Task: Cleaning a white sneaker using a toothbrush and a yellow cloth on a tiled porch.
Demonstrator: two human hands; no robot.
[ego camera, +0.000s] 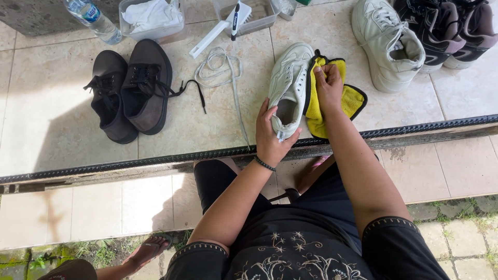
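- Near the tiled ledge's front edge (155,158), the white sneaker (291,78) lies with its long axis running away from the person.
- Left hand (271,136) clamps its heel.
- Right hand (328,88) presses a yellow cloth (353,99) against the shoe's right side, fingers closed on the cloth.

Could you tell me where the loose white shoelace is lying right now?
In the head view, the loose white shoelace lies on the tiled floor, between the dark shoes and the white sneaker the left hand holds.
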